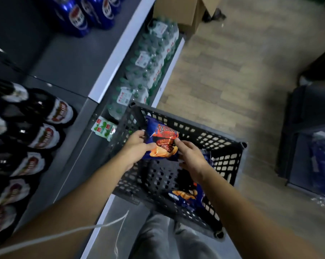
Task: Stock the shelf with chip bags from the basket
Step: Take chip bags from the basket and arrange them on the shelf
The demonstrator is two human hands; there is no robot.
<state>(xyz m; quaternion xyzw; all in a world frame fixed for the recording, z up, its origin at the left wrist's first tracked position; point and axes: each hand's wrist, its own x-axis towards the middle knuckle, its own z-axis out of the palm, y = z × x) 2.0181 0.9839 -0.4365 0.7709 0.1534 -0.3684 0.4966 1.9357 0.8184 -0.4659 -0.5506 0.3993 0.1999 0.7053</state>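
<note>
Two chip bags at least are visible, and none of them is on the shelf (68,68) yet. One chip bag (161,141), blue with orange chips printed on it, is held above the far-left part of the black basket (195,126), near the corner closest to the shelf. A second bag (186,197) lies inside the basket at the near side, partly under the right forearm. On the shelf boards I see only dark bottles (46,116), blue drink containers (79,15) and, lower, packs of water bottles (154,62). No chip bags are placed in the part that is in view. So I judge the task to be at an early or middle stage: the lifted bag must go to the shelf, then the one in the basket, and maybe others that are hidden.

Both arms reach forward and down over the basket. The left hand (137,144) grips the left edge of the lifted bag, with the thumb on the front face and the fingers (141,132) curled behind it. The right hand (191,159) is at the bag's lower right edge. Its forefinger lies straight on the front, but the other fingers are hidden beneath the bag, so I cannot tell if this hand is grasping or only touching.
</note>
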